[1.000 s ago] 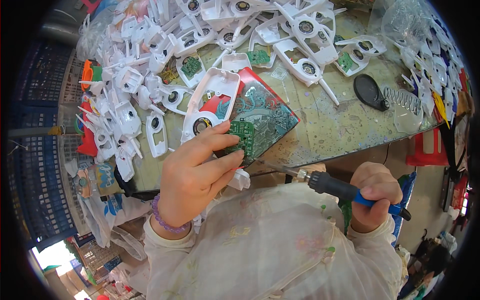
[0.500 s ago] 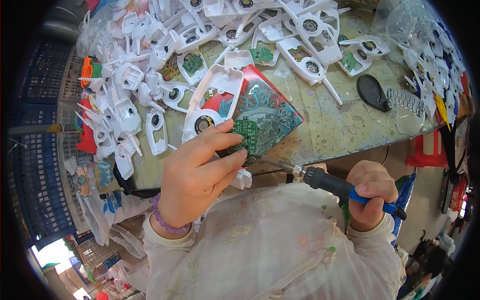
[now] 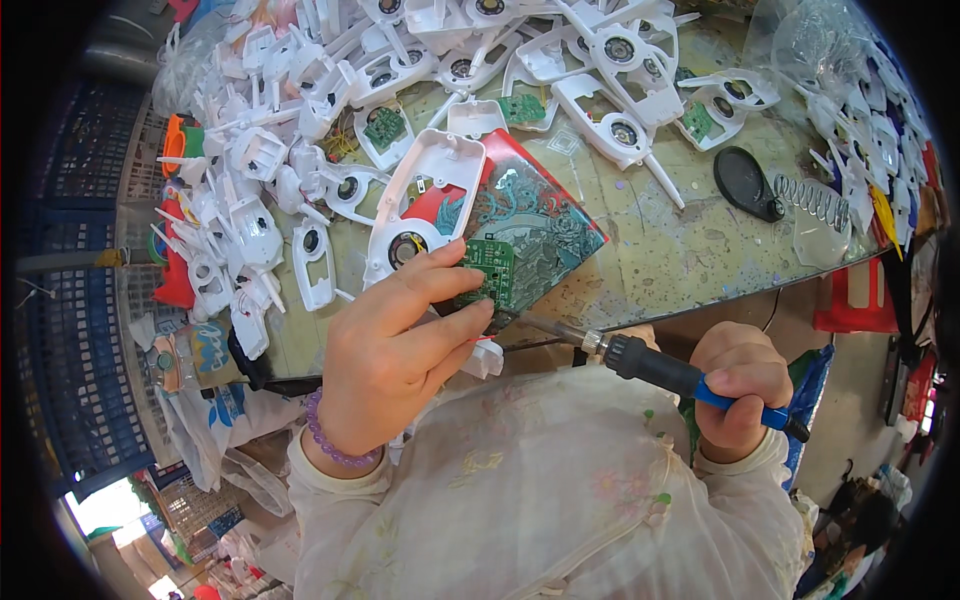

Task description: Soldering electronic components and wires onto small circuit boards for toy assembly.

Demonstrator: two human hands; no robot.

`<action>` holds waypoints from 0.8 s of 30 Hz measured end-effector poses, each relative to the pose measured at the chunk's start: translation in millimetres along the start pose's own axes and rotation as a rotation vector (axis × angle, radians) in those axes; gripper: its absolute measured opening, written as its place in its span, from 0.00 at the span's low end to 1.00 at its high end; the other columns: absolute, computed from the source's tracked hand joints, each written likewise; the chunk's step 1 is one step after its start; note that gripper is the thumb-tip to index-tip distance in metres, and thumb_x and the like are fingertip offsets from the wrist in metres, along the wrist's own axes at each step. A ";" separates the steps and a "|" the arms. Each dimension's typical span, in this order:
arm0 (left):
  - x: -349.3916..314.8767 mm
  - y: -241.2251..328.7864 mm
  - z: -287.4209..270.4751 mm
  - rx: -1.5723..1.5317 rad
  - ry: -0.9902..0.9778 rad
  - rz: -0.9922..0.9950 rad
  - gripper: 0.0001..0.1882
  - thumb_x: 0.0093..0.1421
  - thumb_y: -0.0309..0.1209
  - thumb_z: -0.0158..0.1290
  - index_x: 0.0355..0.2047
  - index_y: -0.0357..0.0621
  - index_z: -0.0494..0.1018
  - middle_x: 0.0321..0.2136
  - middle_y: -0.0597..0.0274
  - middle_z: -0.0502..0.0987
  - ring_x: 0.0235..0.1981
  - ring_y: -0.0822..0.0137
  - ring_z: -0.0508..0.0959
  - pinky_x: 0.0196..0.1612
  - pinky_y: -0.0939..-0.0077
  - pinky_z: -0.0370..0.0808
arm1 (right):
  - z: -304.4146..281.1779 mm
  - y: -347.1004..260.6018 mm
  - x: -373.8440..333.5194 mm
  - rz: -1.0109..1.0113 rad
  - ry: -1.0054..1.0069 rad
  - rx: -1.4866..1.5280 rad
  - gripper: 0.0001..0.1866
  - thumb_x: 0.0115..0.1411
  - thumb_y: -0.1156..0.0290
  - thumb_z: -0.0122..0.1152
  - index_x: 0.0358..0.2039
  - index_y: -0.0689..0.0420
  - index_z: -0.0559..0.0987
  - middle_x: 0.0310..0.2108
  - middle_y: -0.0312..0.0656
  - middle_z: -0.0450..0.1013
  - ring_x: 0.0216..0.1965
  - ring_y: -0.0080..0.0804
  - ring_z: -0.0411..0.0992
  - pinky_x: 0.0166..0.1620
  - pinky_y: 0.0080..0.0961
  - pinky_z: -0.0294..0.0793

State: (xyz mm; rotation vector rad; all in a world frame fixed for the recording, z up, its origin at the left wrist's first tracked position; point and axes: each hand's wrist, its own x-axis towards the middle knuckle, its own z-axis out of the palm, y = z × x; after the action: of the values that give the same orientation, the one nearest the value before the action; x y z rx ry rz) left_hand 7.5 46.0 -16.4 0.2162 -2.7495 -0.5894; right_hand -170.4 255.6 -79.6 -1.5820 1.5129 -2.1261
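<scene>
My left hand (image 3: pixel 395 345), with a purple bead bracelet at its wrist, pinches a green circuit board (image 3: pixel 494 262) by its left and lower edges. Beneath those fingers lies a white plastic housing (image 3: pixel 456 150), open side up, with a round speaker (image 3: pixel 407 247) set in it. Both rest over a red-edged flat piece with a teal raised pattern (image 3: pixel 552 222). A soldering iron (image 3: pixel 655 364) with a black and blue handle is gripped in my right hand (image 3: pixel 742 385). Its tip points left, close to the board's lower right corner; whether they touch I cannot tell.
White housings (image 3: pixel 260 150) pile up across the left and back of the table (image 3: pixel 690 255), several with speakers or green boards. A soldering iron stand with a coiled spring (image 3: pixel 805 200) lies to the right. More white parts (image 3: pixel 870 140) and a red stool (image 3: pixel 855 300) are at far right.
My right hand and the soldering iron have shifted very slightly left. The left hand and the circuit board look almost still.
</scene>
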 end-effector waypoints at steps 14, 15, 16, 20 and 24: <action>-1.1 2.3 -0.5 -0.034 -0.007 -0.049 0.13 0.40 0.18 0.62 0.30 0.39 0.79 0.38 0.56 0.78 0.48 0.52 0.77 0.46 0.67 0.75 | -4.0 1.0 1.7 -0.276 -0.164 -0.016 0.12 0.61 0.66 0.51 0.33 0.63 0.73 0.19 0.39 0.70 0.14 0.30 0.68 0.15 0.24 0.64; -1.1 2.3 -0.4 -0.034 -0.005 -0.047 0.13 0.40 0.18 0.62 0.30 0.39 0.79 0.38 0.56 0.78 0.48 0.52 0.77 0.46 0.67 0.75 | -3.3 1.4 1.0 -0.280 -0.153 -0.010 0.11 0.61 0.66 0.52 0.33 0.63 0.73 0.19 0.39 0.70 0.14 0.29 0.68 0.14 0.24 0.64; -1.0 2.3 -0.6 -0.035 -0.004 -0.044 0.13 0.40 0.18 0.62 0.30 0.39 0.79 0.38 0.56 0.78 0.48 0.52 0.77 0.46 0.66 0.75 | -2.9 1.5 0.8 -0.283 -0.142 -0.004 0.11 0.60 0.66 0.52 0.32 0.63 0.73 0.19 0.39 0.70 0.14 0.29 0.68 0.14 0.24 0.65; -0.6 2.7 -1.1 -0.033 -0.003 -0.045 0.13 0.40 0.18 0.62 0.30 0.39 0.79 0.38 0.56 0.78 0.48 0.51 0.77 0.46 0.66 0.75 | -3.1 1.3 0.9 -0.286 -0.144 -0.009 0.11 0.60 0.66 0.52 0.32 0.63 0.73 0.19 0.39 0.70 0.14 0.29 0.69 0.14 0.23 0.65; -0.1 3.2 -0.5 -0.033 -0.003 -0.048 0.14 0.40 0.18 0.62 0.30 0.39 0.79 0.38 0.56 0.78 0.48 0.51 0.77 0.46 0.66 0.75 | -4.2 1.5 1.0 -0.298 -0.132 -0.001 0.11 0.60 0.66 0.52 0.31 0.63 0.73 0.18 0.40 0.70 0.13 0.29 0.68 0.14 0.23 0.64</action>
State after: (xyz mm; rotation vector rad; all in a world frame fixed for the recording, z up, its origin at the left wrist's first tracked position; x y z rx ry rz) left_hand 7.5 48.8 -14.7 0.2743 -2.7419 -0.6483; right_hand -174.8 256.9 -79.9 -2.0141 1.3079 -2.1062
